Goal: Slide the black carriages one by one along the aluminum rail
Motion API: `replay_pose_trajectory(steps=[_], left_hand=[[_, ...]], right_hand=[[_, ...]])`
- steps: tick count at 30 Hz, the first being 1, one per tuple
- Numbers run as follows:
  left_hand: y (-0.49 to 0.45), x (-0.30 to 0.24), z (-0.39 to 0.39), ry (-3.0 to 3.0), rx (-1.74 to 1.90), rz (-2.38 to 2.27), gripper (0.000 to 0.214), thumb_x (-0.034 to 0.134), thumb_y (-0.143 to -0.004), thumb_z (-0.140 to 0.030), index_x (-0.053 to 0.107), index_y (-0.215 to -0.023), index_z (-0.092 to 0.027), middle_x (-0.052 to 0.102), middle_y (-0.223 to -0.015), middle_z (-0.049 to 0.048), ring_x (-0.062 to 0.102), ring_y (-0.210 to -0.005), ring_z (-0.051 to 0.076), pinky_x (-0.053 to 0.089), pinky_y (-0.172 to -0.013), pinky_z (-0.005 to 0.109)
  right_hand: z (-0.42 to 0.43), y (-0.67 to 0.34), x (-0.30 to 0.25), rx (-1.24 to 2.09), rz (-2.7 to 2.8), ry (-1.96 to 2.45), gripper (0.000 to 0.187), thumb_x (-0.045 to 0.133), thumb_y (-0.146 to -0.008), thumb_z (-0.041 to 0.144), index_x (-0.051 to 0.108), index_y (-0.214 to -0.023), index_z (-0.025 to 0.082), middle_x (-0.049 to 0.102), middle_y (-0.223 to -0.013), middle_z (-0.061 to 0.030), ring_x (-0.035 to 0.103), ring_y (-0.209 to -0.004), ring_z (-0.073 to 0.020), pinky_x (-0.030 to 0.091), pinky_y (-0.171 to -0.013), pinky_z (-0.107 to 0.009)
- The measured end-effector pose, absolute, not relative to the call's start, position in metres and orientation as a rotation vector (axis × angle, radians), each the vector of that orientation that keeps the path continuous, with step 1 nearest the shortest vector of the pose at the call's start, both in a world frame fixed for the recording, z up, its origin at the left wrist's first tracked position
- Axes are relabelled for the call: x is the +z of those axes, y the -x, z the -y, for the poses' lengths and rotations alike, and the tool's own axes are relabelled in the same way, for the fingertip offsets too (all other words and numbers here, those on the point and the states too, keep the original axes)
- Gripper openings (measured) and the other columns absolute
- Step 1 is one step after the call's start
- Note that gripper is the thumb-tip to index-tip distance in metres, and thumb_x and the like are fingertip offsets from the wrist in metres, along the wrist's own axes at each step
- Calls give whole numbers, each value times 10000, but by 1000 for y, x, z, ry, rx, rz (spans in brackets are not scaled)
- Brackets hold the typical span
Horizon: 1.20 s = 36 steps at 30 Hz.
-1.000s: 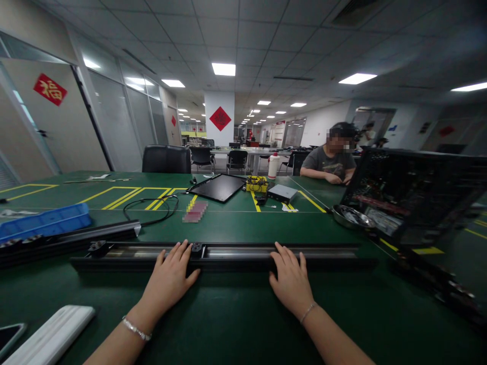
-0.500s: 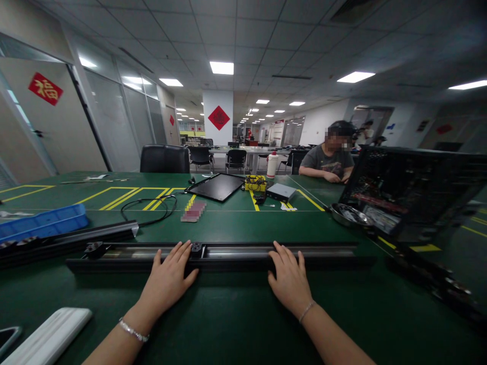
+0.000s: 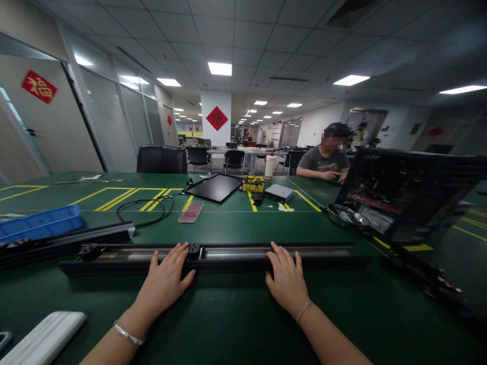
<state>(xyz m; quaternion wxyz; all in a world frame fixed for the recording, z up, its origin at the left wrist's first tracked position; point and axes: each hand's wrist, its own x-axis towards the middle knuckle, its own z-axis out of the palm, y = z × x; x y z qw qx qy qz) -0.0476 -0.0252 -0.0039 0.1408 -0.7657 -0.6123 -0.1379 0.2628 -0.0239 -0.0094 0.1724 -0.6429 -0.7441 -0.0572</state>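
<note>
A long black aluminium rail (image 3: 236, 256) lies across the green table (image 3: 243, 314) in front of me. My left hand (image 3: 165, 281) rests on its near edge left of centre, fingers stretched flat over the rail. My right hand (image 3: 287, 276) lies on the rail right of centre, fingers also flat and spread. A small black slider block (image 3: 194, 249) sits in the rail's groove just beyond my left fingertips. Neither hand grips anything.
A second black rail (image 3: 68, 239) and a blue tray (image 3: 40, 223) lie at left, a white bar (image 3: 41, 338) near left. A cable (image 3: 146, 210), dark panel (image 3: 215, 186), grey box (image 3: 279, 192), metal bowl (image 3: 344, 215) and open black case (image 3: 407, 190) stand beyond. A seated person (image 3: 323, 162) works at back right.
The view has drifted slightly, so the rail and table objects sit a little further left in the frame. Both hands stay flat on the rail in the same places.
</note>
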Motion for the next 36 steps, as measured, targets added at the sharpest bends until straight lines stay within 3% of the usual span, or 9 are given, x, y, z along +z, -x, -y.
replay_pose_trajectory(steps=[18, 36], left_hand=[[57, -4, 23, 2308, -414, 1729, 483, 424, -814, -430, 478, -1229, -188, 492, -1336, 129, 387, -1276, 268, 209, -1043, 563], [55, -5, 24, 2325, -390, 1718, 486, 432, -805, -424, 485, -1228, -190, 458, -1367, 115, 354, -1296, 278, 189, -1035, 591]], right_hand=[[25, -262, -4, -110, 2124, 1837, 413, 437, -779, 228, 525, -1183, 218, 347, -1433, -47, 273, -1311, -240, 62, -1080, -525], [25, -262, -6, -131, 2110, 1828, 416, 435, -770, 218, 527, -1176, 220, 358, -1427, -39, 284, -1303, -229, 72, -1082, -519]])
